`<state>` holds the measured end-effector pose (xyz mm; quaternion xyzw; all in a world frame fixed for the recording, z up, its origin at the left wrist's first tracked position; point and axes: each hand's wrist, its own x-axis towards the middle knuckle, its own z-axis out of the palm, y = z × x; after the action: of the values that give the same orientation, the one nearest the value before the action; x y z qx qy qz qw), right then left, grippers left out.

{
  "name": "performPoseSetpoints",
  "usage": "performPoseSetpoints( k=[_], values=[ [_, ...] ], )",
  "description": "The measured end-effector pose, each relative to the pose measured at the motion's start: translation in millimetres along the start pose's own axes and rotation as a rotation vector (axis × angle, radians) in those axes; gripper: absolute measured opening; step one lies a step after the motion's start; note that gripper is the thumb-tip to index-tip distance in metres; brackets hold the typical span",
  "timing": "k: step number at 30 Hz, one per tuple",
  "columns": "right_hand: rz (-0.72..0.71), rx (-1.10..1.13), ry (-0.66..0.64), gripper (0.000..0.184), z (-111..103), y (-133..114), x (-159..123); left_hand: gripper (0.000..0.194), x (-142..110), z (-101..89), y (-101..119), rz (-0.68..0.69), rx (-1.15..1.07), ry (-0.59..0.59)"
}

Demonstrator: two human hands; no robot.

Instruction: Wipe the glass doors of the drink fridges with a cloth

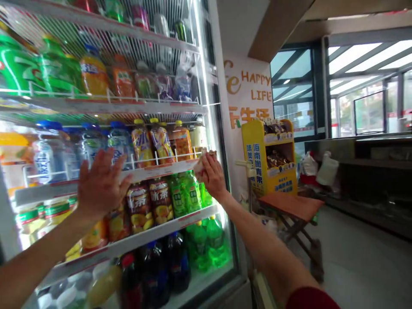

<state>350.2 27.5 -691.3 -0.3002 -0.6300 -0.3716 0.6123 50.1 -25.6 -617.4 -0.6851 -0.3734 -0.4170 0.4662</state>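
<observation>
Off-white, crumpled cloth (199,167) bunches under the right hand (211,175).

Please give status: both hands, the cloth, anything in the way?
Right hand holding crumpled cloth by right end of shelf edge. Left hand open, apparently nothing held. In the way: left hand hides part of that edge.

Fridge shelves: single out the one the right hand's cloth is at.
The shelf directly above the brown bottles; only its front edge, near the right end, has the right hand and crumpled cloth at it.
</observation>
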Motion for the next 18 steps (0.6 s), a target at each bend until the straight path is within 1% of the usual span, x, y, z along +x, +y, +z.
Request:
performPoseSetpoints(
  k=[2, 3, 4, 5, 6, 7, 9, 10, 11, 12, 13, 16, 17, 18],
  values=[
    [-0.001, -0.028, -0.039, 0.047, -9, -6, -59, 0.059, -13, -2.4, -7, -0.049, 0.045, 0.047],
    [0.006, -0.047, -0.064, 0.047, -13, -7, -79, 0.059, -17, -2.1, -8, -0.051, 0.060, 0.064],
    [0.020, -0.071, -0.090, 0.048, -15, -6, -88, 0.059, -18, -1.2, -9, -0.049, 0.057, 0.067],
    [0.042, -0.096, -0.110, 0.048, -15, -3, -85, 0.060, -19, -0.1, -9, -0.050, 0.050, 0.069],
    [0.074, -0.119, -0.118, 0.048, -12, 2, -70, 0.061, -19, 1.0, -8, -0.053, 0.043, 0.068],
    [0.112, -0.144, -0.114, 0.047, -7, 8, -46, 0.062, -18, 1.8, -8, -0.057, 0.036, 0.065],
    [0.214, -0.163, -0.027, 0.047, 5, 19, 7, 0.062, -17, 2.8, -7, -0.058, 0.020, 0.070],
    [0.246, -0.164, 0.007, 0.047, 9, 22, 27, 0.062, -17, 3.0, -7, -0.060, 0.014, 0.082],
    [0.259, -0.162, 0.032, 0.047, 11, 21, 36, 0.062, -17, 3.1, -8, -0.059, 0.009, 0.094],
    [0.248, -0.157, 0.032, 0.047, 9, 17, 32, 0.061, -17, 3.2, -8, -0.058, 0.006, 0.103],
    [0.220, -0.153, 0.015, 0.046, 5, 10, 17, 0.060, -18, 3.2, -8, -0.057, 0.005, 0.111],
    [0.077, -0.146, -0.136, 0.052, -11, -12, -63, 0.060, -19, 3.3, -9, -0.046, 0.004, 0.106],
    [0.031, -0.156, -0.147, 0.053, -14, -15, -84, 0.060, -19, 3.3, -10, -0.042, 0.003, 0.104],
    [0.005, -0.169, -0.151, 0.054, -14, -14, -94, 0.059, -19, 3.3, -10, -0.038, 0.004, 0.104]
  ],
)
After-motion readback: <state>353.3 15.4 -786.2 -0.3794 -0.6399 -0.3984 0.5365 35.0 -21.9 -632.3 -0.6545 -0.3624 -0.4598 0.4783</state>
